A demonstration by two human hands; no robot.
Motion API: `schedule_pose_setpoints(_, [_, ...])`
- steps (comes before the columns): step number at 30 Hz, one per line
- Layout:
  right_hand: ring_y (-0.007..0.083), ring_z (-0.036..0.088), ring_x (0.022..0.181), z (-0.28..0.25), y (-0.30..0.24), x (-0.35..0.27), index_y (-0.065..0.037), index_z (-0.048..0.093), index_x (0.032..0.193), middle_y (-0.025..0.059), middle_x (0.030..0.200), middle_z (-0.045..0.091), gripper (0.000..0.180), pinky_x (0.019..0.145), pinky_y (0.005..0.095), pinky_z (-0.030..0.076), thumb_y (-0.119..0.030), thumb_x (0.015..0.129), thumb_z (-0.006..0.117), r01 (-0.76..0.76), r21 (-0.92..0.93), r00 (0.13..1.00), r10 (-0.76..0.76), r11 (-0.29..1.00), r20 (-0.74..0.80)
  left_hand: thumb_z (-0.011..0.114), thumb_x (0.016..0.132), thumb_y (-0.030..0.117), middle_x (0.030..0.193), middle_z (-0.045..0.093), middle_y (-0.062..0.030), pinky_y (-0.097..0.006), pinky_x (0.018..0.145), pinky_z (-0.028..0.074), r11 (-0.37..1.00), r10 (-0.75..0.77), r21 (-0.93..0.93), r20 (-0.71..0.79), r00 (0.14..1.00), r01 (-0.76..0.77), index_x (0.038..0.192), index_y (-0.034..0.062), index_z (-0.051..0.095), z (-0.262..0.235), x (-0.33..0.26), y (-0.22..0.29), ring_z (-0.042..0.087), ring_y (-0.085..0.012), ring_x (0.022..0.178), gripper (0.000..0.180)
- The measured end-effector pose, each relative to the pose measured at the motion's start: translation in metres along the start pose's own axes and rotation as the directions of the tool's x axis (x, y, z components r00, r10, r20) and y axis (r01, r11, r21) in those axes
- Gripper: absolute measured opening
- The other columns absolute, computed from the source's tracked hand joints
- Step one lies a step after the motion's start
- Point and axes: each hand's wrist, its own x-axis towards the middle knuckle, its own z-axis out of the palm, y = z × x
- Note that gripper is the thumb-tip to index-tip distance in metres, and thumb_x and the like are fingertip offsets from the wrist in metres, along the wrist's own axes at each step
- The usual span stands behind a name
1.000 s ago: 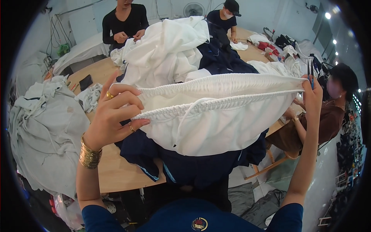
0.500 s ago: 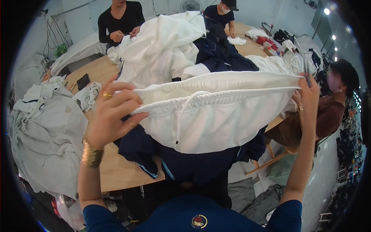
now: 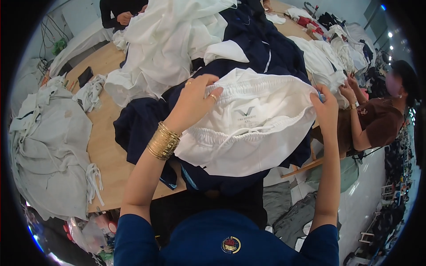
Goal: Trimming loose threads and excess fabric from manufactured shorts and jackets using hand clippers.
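Observation:
A pair of white drawstring pants (image 3: pixel 248 153) is stretched between my hands, its gathered elastic waistband facing up and open. Printing shows on the inside back, and a white cord loops across the front. Their leg length is hidden. My left hand (image 3: pixel 195 104), with rings and gold bangles at the wrist, grips the waistband's left side. On the opposite side my right hand (image 3: pixel 326 106) is closed on the waistband; a small blue thing, too small to name, shows by its fingers. Navy garments (image 3: pixel 262 57) lie beneath and behind the pants.
A tall heap of white garments (image 3: pixel 164 48) stands beyond on the wooden table (image 3: pixel 106 146). Pale grey garments (image 3: pixel 49 146) hang over its left edge. A co-worker (image 3: pixel 372 115) at right handles white cloth (image 3: pixel 324 57); another person's hands (image 3: pixel 124 17) show at the far left.
The pants have come lower and tilted, so the inside back now shows. My left hand has moved inward and right, my right hand inward and slightly down. The view has tipped downward.

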Motion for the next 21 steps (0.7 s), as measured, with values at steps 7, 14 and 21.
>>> schedule_pose_setpoints(7, [0.0147, 0.056, 0.075, -0.009, -0.069, -0.038, -0.005, 0.063, 0.094, 0.0054, 0.076, 0.053, 0.021, 0.066, 0.0259, 0.044, -0.016, 0.078, 0.069, 0.274, -0.318, 0.92, -0.344, 0.908, -0.189, 0.058, 0.089, 0.019, 0.086, 0.053, 0.0023, -0.019, 0.071, 0.039, 0.875, -0.137, -0.433, 0.204, 0.969, 0.215, 0.096, 0.0012, 0.056, -0.013, -0.009, 0.026, 0.046, -0.0048, 0.075, 0.019])
schedule_pose_setpoints(14, [0.0045, 0.041, 0.057, 0.033, -0.106, -0.081, -0.005, 0.065, 0.09, -0.0012, 0.076, 0.052, 0.012, 0.052, 0.0177, 0.031, -0.008, 0.078, 0.069, 0.009, 0.353, 0.984, -0.071, 0.936, 0.162, 0.057, 0.091, 0.019, 0.086, 0.057, -0.0006, -0.022, 0.075, 0.041, 0.776, -0.04, -0.61, 0.204, 0.978, 0.159, 0.099, 0.0023, 0.055, 0.0, -0.028, 0.051, 0.051, -0.0076, 0.08, 0.019])
schedule_pose_setpoints(21, [0.0007, 0.037, 0.055, 0.073, -0.092, -0.101, -0.006, 0.064, 0.096, -0.0046, 0.072, 0.053, 0.015, 0.051, 0.0165, 0.029, -0.007, 0.081, 0.067, -0.267, 0.682, 0.96, 0.127, 0.681, 0.249, 0.054, 0.093, 0.019, 0.087, 0.057, 0.0012, -0.019, 0.073, 0.04, 0.644, -0.036, -0.734, 0.253, 0.967, 0.216, 0.101, 0.0022, 0.057, 0.019, -0.039, 0.053, 0.05, -0.0055, 0.08, 0.019])
